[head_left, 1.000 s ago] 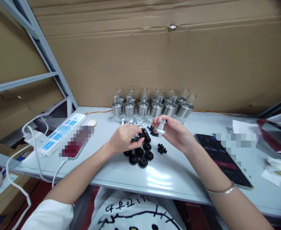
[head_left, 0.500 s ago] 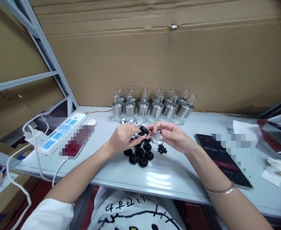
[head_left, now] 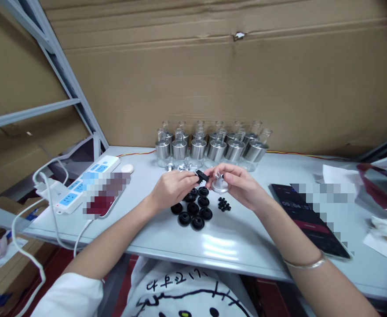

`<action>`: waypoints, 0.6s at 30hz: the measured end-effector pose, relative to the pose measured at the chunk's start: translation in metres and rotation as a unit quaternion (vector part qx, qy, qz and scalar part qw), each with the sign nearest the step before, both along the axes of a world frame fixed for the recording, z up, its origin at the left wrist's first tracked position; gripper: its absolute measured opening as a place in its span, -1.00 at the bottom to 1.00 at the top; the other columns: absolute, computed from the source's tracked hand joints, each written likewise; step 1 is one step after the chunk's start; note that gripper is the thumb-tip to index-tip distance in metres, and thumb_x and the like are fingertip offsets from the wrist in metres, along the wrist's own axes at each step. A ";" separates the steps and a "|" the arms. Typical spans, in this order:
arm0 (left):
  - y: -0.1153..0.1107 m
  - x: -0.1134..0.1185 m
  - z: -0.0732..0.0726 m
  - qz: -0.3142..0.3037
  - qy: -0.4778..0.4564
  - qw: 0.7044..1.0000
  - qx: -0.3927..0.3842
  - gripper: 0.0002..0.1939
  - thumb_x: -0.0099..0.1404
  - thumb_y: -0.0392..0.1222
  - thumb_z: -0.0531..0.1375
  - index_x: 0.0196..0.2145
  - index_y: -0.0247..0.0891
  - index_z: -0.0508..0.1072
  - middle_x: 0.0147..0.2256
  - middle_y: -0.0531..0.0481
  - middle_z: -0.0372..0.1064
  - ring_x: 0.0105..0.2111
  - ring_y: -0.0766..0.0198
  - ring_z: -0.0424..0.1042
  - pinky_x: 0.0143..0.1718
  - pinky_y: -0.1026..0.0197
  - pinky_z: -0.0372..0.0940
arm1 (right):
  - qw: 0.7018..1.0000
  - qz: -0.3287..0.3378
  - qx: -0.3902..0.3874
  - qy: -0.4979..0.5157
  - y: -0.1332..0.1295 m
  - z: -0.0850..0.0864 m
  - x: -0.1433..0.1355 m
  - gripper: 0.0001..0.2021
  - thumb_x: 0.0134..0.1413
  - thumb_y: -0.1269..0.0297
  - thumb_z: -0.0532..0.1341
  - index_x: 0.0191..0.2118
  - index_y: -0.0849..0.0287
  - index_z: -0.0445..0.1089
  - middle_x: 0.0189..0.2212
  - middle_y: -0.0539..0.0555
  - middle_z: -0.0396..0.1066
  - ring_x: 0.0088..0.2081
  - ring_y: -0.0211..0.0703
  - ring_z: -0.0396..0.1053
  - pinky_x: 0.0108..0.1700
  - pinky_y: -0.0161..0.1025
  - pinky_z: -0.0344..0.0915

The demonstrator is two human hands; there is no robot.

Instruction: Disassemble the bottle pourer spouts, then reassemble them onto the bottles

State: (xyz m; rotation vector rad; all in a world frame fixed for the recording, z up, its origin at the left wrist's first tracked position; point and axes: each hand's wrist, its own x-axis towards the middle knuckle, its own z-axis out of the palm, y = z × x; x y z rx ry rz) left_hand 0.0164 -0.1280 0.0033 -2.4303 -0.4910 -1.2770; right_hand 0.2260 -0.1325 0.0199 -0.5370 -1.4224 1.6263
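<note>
My left hand (head_left: 173, 188) pinches a round black rubber stopper (head_left: 202, 176), now tilted nearly edge-on. Just right of it, my right hand (head_left: 238, 182) holds a silvery, dome-shaped metal cap (head_left: 220, 185) with a small stem on top. A small dark bit shows at the right fingertips, too small to make out. The stopper and the cap are close together; whether they touch I cannot tell. Below the hands lie several more black stoppers (head_left: 192, 208) and a cluster of tiny black pieces (head_left: 224, 204). Small shiny metal parts (head_left: 183, 167) sit partly hidden behind my left hand.
Two rows of glass bottles with metal bands (head_left: 217, 150) stand along the cardboard back wall (head_left: 213, 79). At left lie a white power strip (head_left: 88, 184) with cables and a phone (head_left: 109, 198). A larger phone showing a timer (head_left: 307, 220) and crumpled paper (head_left: 383, 233) are on the right.
The black stopper has turned more edge-on and moved slightly right and up. My right hand has lifted the metal cap a little, up and to the right.
</note>
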 end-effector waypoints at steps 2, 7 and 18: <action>0.000 0.000 0.000 0.000 0.004 1.000 0.005 -0.92 0.37 -0.28 0.03 -0.24 -0.30 0.31 -0.33 -0.07 0.49 -0.40 0.33 0.50 -0.43 0.30 0.37 | 1.000 -0.001 0.011 -0.006 0.000 0.000 0.000 -0.76 -0.12 0.09 0.35 -0.39 0.15 0.44 -0.24 0.06 0.44 -0.37 -0.22 0.42 -0.31 -0.24 0.33; 0.001 0.000 -0.001 -0.010 -0.006 1.000 0.000 -0.93 0.37 -0.28 0.04 -0.25 -0.31 0.28 -0.35 -0.07 0.49 -0.39 0.33 0.50 -0.42 0.30 0.38 | 1.000 0.001 0.011 -0.002 -0.001 0.001 0.000 -0.76 -0.10 0.06 0.33 -0.38 0.13 0.43 -0.23 0.06 0.43 -0.37 -0.21 0.40 -0.29 -0.21 0.30; 0.000 0.001 -0.001 -0.023 -0.027 0.999 0.008 -0.95 0.39 -0.26 0.00 -0.22 -0.27 0.23 -0.36 -0.04 0.47 -0.45 0.37 0.45 -0.45 0.29 0.34 | 0.988 -0.122 -0.020 0.087 0.004 0.006 -0.002 -0.85 0.07 0.12 0.17 -0.36 0.05 0.38 -0.40 0.01 0.26 -0.41 -0.23 0.19 -0.40 -0.27 0.22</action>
